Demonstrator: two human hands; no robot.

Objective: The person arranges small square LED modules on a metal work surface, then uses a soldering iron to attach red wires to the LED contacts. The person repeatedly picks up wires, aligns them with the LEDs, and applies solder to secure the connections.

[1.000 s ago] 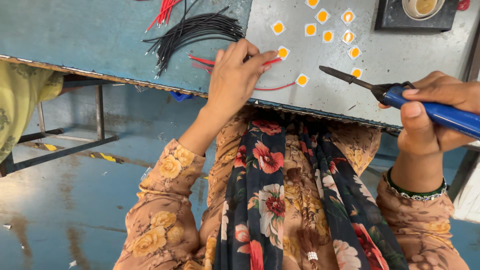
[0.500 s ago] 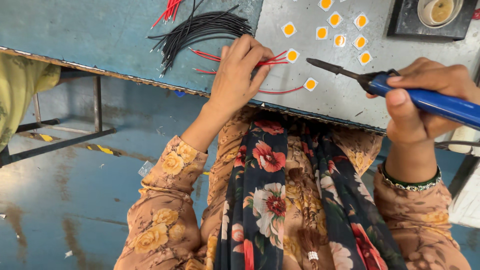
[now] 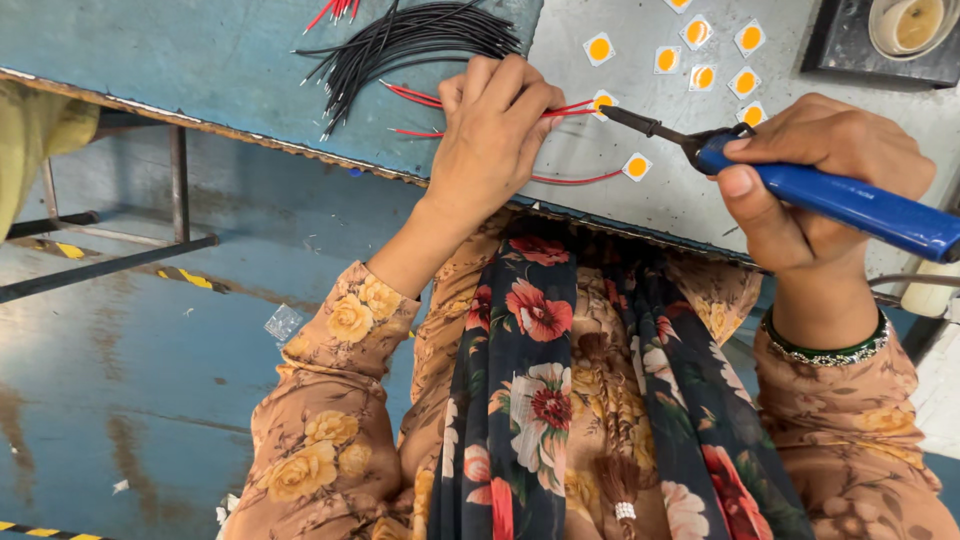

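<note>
Red thin wires [image 3: 565, 108], limp and light, pinched under left hand [image 3: 492, 130] near bench [image 3: 200, 70] front edge; right hand [image 3: 815, 180] clamped on blue-handled soldering iron [image 3: 800, 185].

Illumination is even, diffuse and bright, apparently from overhead; no hard glare. Soft, short shadows lie under the left hand [image 3: 490, 130] and the soldering iron [image 3: 800, 185] on the desk [image 3: 200, 60]. Focus is sharp across the centre. Straight desk edges bow slightly towards the frame borders, indicating wide-angle distortion. Motion blur is negligible.
</note>
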